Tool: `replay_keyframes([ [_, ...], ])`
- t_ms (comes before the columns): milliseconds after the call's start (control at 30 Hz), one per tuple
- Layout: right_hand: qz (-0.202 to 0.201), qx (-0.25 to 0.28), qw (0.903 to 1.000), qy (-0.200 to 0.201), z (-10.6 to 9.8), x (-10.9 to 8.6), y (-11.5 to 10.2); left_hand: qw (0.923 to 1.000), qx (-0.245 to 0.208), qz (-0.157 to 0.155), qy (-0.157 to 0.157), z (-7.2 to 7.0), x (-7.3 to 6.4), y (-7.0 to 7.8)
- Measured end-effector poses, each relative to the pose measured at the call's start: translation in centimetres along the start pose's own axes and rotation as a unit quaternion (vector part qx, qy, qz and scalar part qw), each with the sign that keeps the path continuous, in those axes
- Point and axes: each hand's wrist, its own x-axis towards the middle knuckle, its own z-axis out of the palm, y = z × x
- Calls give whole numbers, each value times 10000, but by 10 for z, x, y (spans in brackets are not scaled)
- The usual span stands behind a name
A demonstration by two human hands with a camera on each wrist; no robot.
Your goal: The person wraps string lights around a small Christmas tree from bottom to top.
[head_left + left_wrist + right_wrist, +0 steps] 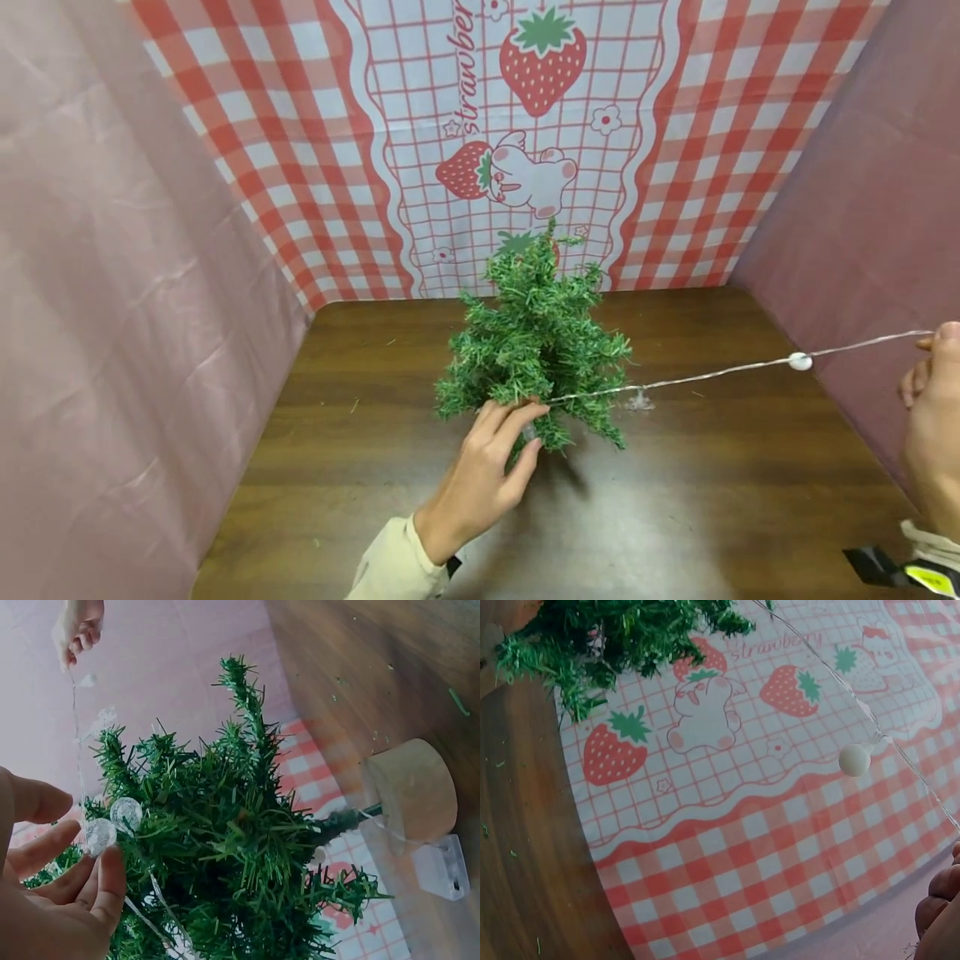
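My left hand (487, 467) is at the front of a small artificial Christmas tree (540, 333). In the left wrist view its fingertips touch a clear ball (100, 837) beside the branches, with the thumb held apart. A second clear ball (126, 814) sits just behind. My right hand (933, 417), at the right edge, pinches the thin wire of a string light (720, 372). That wire runs nearly straight from the tree to the right hand. A white ball (800, 361) and a clear ornament (640, 401) hang on this stretch.
The tree's pale round base (416, 791) stands on the wooden table (337, 500), next to a clear battery box (442, 868). Behind it is a strawberry-print checked cloth (285, 167). Pink cloth (112, 292) lines both sides. Small green bits lie scattered on the wood.
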Motion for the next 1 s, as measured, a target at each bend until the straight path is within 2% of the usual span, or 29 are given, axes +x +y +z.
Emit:
replay_keyframes([
  [100, 133, -85, 9999, -37, -2, 8, 5, 9999, -57, 31, 150, 4, 2, 1],
  [300, 495, -409, 9979, -28, -3, 24, 16, 9994, -110, -321, 36, 10, 3, 0],
  [433, 505, 252, 9984, -30, -3, 32, 29, 9992, -93, -380, 82, 10, -1, -3],
  [533, 419, 450, 9981, 18, 0, 38, 39, 9995, -84, -283, 103, 6, -3, -5],
  [600, 390, 203, 9990, 74, 2, 43, 44, 9997, -61, -182, 127, 3, -5, -6],
  [667, 444, -322, 9984, 143, 4, 48, 48, 9998, -43, -92, 166, -2, -7, -8],
  [700, 482, -815, 9954, 130, 5, 50, 50, 9998, -21, -48, 208, -4, -8, -9],
  [767, 597, -1732, 9830, 105, 7, 54, 55, 9994, -18, 70, 334, -10, -10, -13],
  [867, 840, -2856, 9547, -49, 9, 60, 64, 9978, -57, 211, 631, -22, -10, -20],
  [900, 900, -3108, 9461, -123, 9, 62, 68, 9969, -59, 223, 746, -26, -10, -24],
  [1000, 1093, -3327, 9358, -393, 13, 70, 79, 9951, -65, 119, 983, -40, -7, -34],
])
